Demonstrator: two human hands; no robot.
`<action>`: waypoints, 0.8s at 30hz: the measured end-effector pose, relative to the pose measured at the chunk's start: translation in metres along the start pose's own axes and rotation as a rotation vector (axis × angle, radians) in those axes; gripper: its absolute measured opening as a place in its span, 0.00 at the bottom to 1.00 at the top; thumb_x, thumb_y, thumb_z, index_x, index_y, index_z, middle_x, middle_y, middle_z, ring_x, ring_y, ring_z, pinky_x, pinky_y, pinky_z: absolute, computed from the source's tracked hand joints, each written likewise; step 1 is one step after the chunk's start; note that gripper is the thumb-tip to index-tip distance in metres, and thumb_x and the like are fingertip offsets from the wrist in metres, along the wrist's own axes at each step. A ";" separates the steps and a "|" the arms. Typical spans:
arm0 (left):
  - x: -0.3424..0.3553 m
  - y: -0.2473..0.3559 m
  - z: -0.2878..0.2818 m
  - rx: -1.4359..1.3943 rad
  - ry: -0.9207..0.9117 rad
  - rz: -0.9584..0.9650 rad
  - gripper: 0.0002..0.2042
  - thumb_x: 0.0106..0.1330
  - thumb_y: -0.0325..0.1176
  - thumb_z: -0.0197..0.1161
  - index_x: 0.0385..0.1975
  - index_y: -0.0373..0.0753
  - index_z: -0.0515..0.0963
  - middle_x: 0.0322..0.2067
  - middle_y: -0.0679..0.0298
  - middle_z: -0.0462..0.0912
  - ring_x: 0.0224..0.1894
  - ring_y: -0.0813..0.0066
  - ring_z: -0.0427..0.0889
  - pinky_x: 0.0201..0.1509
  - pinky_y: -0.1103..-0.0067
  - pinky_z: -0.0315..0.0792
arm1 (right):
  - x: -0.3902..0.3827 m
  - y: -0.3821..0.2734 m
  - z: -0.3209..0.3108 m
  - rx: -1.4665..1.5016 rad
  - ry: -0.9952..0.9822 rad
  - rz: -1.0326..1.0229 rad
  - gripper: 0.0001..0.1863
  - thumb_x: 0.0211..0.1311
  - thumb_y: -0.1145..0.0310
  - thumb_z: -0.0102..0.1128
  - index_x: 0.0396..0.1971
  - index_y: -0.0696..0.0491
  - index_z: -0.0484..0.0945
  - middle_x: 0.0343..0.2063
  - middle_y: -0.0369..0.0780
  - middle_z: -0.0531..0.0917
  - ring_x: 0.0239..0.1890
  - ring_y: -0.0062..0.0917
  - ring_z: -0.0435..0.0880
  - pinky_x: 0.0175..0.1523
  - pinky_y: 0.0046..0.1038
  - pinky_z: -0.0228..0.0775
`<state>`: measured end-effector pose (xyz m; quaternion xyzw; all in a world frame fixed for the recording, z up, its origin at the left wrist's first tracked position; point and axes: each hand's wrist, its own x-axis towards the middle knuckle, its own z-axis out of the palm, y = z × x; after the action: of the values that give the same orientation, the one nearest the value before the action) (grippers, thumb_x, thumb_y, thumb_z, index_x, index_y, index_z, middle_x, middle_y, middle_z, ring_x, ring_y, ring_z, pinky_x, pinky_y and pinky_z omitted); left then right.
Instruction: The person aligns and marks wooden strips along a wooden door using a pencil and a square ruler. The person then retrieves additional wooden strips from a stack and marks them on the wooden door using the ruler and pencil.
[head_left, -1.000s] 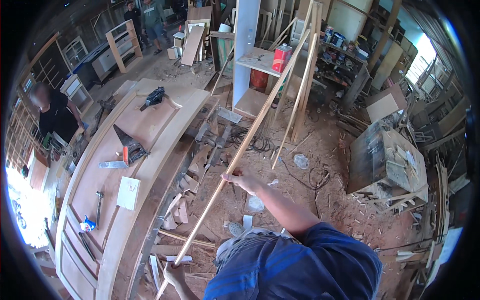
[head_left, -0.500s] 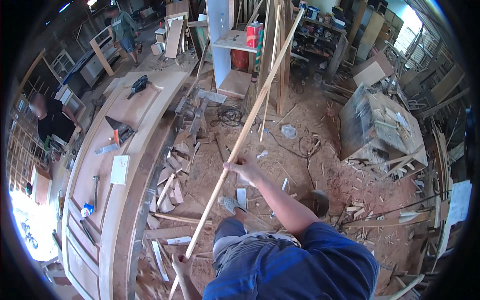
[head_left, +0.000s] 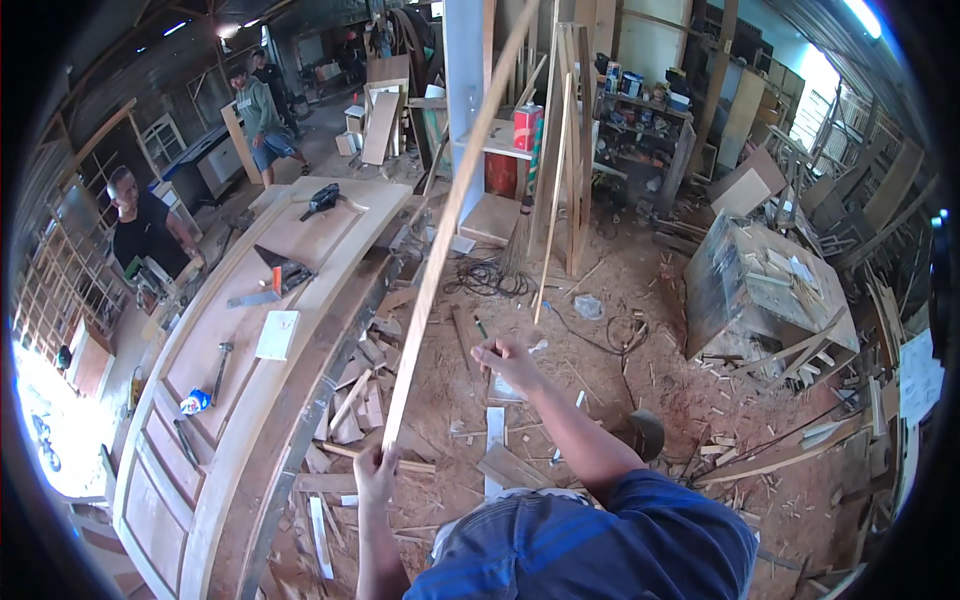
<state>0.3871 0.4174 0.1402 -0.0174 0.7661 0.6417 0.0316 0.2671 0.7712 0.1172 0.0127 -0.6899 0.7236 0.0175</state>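
A long, pale wooden strip (head_left: pixel 436 262) rises at a slant from my left hand (head_left: pixel 375 478), which is closed around its lower end. The strip's far end runs out of the top of the view. To the right of the strip and apart from it, my right hand (head_left: pixel 510 366) is closed in a pinch. A thin green pencil (head_left: pixel 481 328) sticks up from its fingers; the part inside the hand is hidden. Left of my left hand lies a panelled wooden door (head_left: pixel 235 365) on a bench.
The door carries a hammer (head_left: pixel 221 370), a white block (head_left: pixel 277 335), a square (head_left: pixel 262 297) and a black power tool (head_left: pixel 321 201). Offcuts (head_left: pixel 360 395) and cables (head_left: pixel 490 277) litter the floor. A dusty box (head_left: pixel 770 285) stands right. A person (head_left: pixel 150 235) works at left; others stand behind.
My right hand has let go of the strip and moved slightly right and down. My left hand has risen with the strip, now more upright. The view has shifted, and a person behind is stepping.
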 end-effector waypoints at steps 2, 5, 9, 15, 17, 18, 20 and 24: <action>0.020 0.026 -0.010 -0.105 -0.022 0.145 0.12 0.77 0.37 0.69 0.32 0.37 0.82 0.21 0.77 0.73 0.21 0.90 0.67 0.23 0.82 0.57 | -0.025 0.001 0.028 -0.041 -0.056 0.045 0.17 0.75 0.52 0.72 0.37 0.53 0.86 0.27 0.26 0.81 0.30 0.11 0.76 0.38 0.21 0.66; 0.040 0.132 -0.033 -0.130 0.034 0.227 0.13 0.77 0.41 0.70 0.37 0.38 0.80 0.23 0.78 0.72 0.21 0.91 0.65 0.22 0.84 0.56 | -0.065 -0.014 0.072 -0.062 -0.150 0.135 0.15 0.75 0.55 0.72 0.36 0.52 0.87 0.26 0.26 0.81 0.29 0.09 0.75 0.35 0.20 0.65; 0.040 0.235 -0.075 -0.354 0.386 0.348 0.15 0.82 0.46 0.61 0.41 0.40 0.80 0.22 0.76 0.69 0.21 0.89 0.63 0.20 0.87 0.55 | -0.090 0.017 0.096 -0.102 -0.324 0.228 0.15 0.73 0.56 0.73 0.41 0.55 0.89 0.28 0.29 0.84 0.31 0.12 0.77 0.39 0.22 0.70; -0.026 0.274 -0.230 -0.691 0.109 0.882 0.21 0.88 0.46 0.49 0.47 0.30 0.76 0.27 0.68 0.65 0.26 0.80 0.62 0.28 0.83 0.63 | -0.123 0.038 0.102 -0.295 -0.144 0.302 0.17 0.71 0.56 0.72 0.45 0.57 0.90 0.33 0.35 0.89 0.37 0.17 0.84 0.45 0.27 0.75; -0.051 0.260 -0.277 -0.605 0.302 0.868 0.23 0.84 0.49 0.55 0.49 0.28 0.76 0.26 0.67 0.65 0.25 0.81 0.64 0.28 0.83 0.62 | -0.133 0.081 0.079 -0.286 -0.037 0.303 0.18 0.72 0.56 0.71 0.45 0.57 0.89 0.34 0.36 0.89 0.37 0.18 0.84 0.45 0.28 0.75; -0.057 0.254 -0.273 -0.544 0.440 0.938 0.24 0.83 0.50 0.58 0.51 0.28 0.76 0.25 0.68 0.64 0.23 0.81 0.64 0.28 0.83 0.62 | -0.135 0.112 0.064 -0.205 0.064 0.364 0.19 0.74 0.54 0.70 0.46 0.57 0.89 0.34 0.35 0.89 0.36 0.17 0.84 0.43 0.25 0.75; -0.088 0.232 -0.309 -0.591 0.431 0.982 0.16 0.78 0.40 0.62 0.44 0.30 0.75 0.22 0.69 0.65 0.22 0.81 0.65 0.29 0.83 0.64 | -0.136 0.131 0.053 -0.114 0.155 0.426 0.20 0.76 0.52 0.68 0.47 0.56 0.89 0.34 0.34 0.88 0.36 0.17 0.83 0.42 0.23 0.74; -0.138 0.170 -0.361 -0.681 0.526 1.031 0.15 0.74 0.37 0.66 0.32 0.37 0.69 0.22 0.70 0.62 0.20 0.84 0.63 0.23 0.87 0.62 | -0.116 0.112 0.035 0.122 0.292 0.642 0.24 0.79 0.44 0.62 0.45 0.54 0.86 0.33 0.32 0.84 0.30 0.16 0.78 0.35 0.24 0.66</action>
<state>0.5044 0.0900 0.3795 0.1857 0.4133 0.7550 -0.4741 0.3780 0.7300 0.0024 -0.3075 -0.6044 0.7262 -0.1131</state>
